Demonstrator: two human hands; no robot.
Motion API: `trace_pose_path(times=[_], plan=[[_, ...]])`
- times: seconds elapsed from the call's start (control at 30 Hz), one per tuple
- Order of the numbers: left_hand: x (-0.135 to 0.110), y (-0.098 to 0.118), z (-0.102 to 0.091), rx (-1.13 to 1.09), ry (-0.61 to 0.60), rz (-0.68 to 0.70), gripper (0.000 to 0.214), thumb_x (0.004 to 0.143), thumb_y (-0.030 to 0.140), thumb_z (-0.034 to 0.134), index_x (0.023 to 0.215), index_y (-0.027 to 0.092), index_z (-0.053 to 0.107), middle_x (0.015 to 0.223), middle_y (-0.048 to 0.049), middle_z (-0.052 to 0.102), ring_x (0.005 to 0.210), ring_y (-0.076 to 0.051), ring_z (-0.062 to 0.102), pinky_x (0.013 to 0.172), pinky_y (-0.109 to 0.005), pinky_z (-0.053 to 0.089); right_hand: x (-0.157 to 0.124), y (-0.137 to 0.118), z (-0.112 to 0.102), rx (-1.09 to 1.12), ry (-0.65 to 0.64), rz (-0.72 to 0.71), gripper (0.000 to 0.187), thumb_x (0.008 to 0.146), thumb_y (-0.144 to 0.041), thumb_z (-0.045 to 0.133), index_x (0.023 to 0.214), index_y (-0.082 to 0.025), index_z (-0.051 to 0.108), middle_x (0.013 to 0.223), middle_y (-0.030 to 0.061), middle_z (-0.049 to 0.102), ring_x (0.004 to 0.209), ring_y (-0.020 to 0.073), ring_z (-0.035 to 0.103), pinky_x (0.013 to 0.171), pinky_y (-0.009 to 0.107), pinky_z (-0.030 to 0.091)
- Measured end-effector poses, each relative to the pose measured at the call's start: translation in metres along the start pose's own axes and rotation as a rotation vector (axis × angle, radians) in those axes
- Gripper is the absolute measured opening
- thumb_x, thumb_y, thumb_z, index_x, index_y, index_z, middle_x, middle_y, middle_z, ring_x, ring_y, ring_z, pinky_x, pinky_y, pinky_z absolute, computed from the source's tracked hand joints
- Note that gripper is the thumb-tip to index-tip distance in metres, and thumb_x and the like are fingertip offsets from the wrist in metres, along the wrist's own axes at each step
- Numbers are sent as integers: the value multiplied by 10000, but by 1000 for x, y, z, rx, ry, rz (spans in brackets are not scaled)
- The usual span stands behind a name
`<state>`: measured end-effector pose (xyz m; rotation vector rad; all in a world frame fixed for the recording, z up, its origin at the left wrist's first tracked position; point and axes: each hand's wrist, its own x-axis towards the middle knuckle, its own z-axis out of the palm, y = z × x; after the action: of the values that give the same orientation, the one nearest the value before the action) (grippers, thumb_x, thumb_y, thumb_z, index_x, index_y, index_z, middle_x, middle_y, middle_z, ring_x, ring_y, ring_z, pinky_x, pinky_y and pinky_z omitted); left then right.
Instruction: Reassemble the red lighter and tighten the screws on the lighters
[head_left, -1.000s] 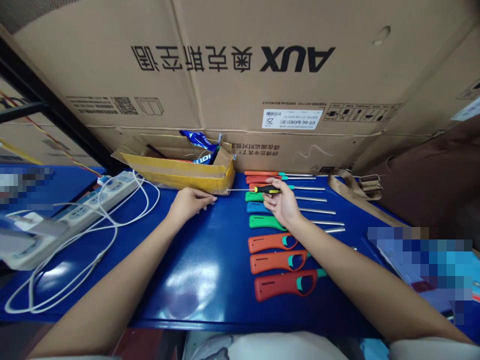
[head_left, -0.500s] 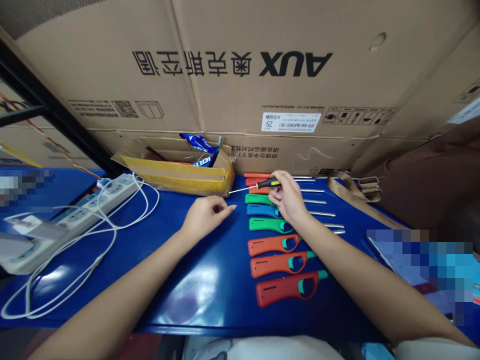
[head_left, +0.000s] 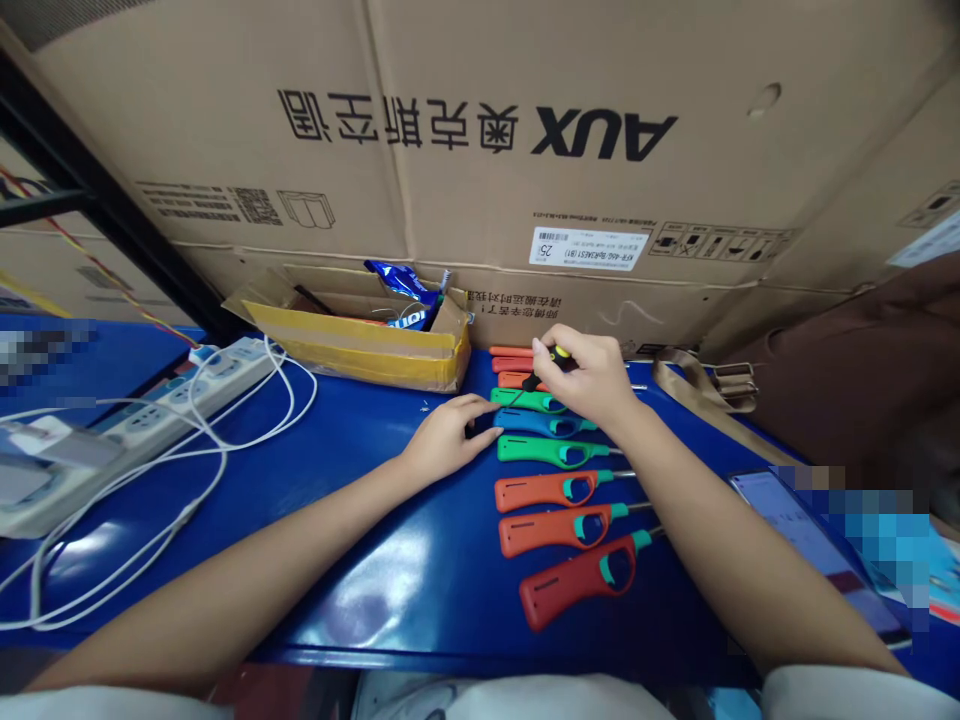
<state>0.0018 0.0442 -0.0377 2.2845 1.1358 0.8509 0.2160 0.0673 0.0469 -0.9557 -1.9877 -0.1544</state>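
On the blue table, several gas lighters with long metal barrels lie in a column, with red, orange, green and blue handles. My left hand (head_left: 444,440) has its index finger and thumb on either side of the butt end of the blue gas lighter (head_left: 525,422). In my right hand (head_left: 589,375) is a screwdriver (head_left: 531,383) with a black and yellow handle, held in closed fingers. Its shaft slants down left to the area between the green gas lighter (head_left: 517,399) and the blue one. A dark red gas lighter (head_left: 547,597) lies nearest me, tilted.
A taped cardboard box (head_left: 360,350) holding blue packets stands at the back. A power strip (head_left: 150,425) with looped white cables (head_left: 217,440) takes up the left. At right lie a phone (head_left: 810,550) and a tan strap (head_left: 697,400). A large carton (head_left: 450,190) walls the back.
My left hand has moved right to the blue lighter's end. My right hand has brought the screwdriver away from the box corner, tilting its tip down over the lighters.
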Motion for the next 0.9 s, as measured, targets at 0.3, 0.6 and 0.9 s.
trace_pose_path(times=[0.3,0.6,0.9], plan=[[8,3,3,9,21,-101,244,845,296,740,1058,177,726,1016,-42,707,676,-130,567,626,-262,455,5,-3,8,-10,-88,67,275,915,-329,522,668,-209,539,506,-40,465,463,105,440,519,241,309],[6,-1,6,-36,62,-79,222,820,329,754,973,179,695,961,-36,700,660,-136,554,621,-271,449,25,-20,20,-41,-184,129,260,896,-308,517,657,-209,544,522,-25,469,489,115,386,542,257,287],[2,-6,7,-76,58,-25,266,836,379,753,997,178,686,976,-39,679,696,-137,558,643,-269,458,23,-18,21,-46,-210,166,238,863,-278,528,644,-200,578,508,-27,462,475,107,348,534,265,265]])
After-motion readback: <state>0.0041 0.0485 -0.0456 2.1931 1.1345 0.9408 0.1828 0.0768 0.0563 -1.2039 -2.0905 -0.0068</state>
